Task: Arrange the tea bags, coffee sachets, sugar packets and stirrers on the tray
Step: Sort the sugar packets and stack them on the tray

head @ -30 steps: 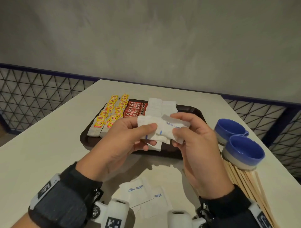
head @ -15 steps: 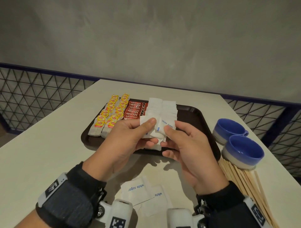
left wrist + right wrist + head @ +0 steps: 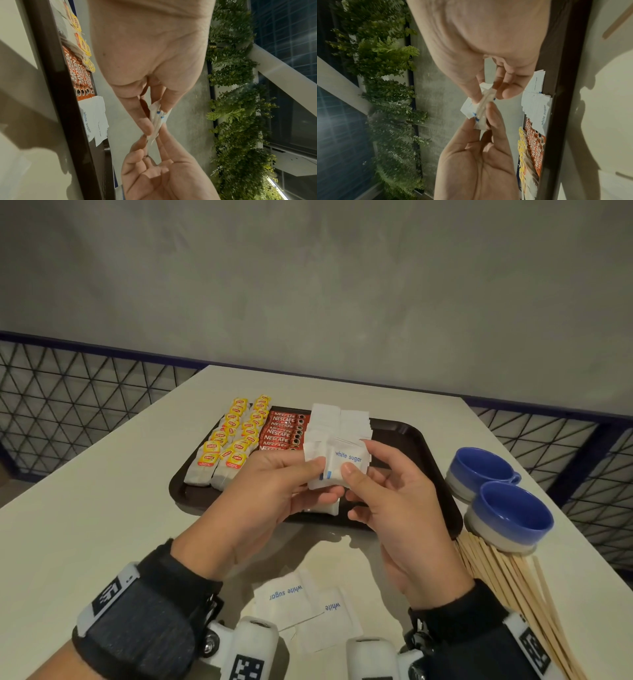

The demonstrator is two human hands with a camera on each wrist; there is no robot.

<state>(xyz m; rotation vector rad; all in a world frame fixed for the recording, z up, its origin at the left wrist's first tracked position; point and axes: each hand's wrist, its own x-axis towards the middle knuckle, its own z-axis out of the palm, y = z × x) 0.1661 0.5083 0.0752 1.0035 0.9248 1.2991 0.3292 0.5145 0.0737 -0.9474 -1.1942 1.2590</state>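
Since 1 second ago, both hands are drawing closer together, squaring the small stack of sugar packets (image 3: pixel 337 465) into a tighter bundle above the tray (image 3: pixel 423 446). Left hand (image 3: pixel 274 491) is pinching the stack's left edge between thumb and fingers; right hand (image 3: pixel 394 508) is clamping the opposite edge likewise, probably so the edges line up before the stack goes down. On the tray, tea bags (image 3: pixel 227 445) are lying in 2 rows at 9 o'clock, coffee sachets (image 3: pixel 282 429) next to them, and placed sugar packets (image 3: pixel 342 419) toward 12 o'clock, leaving the 3 o'clock side bare, apparently for the stirrers (image 3: pixel 513 587) waiting on the table at 4 o'clock. Loose packets (image 3: pixel 301 607) are lying at 6 o'clock.
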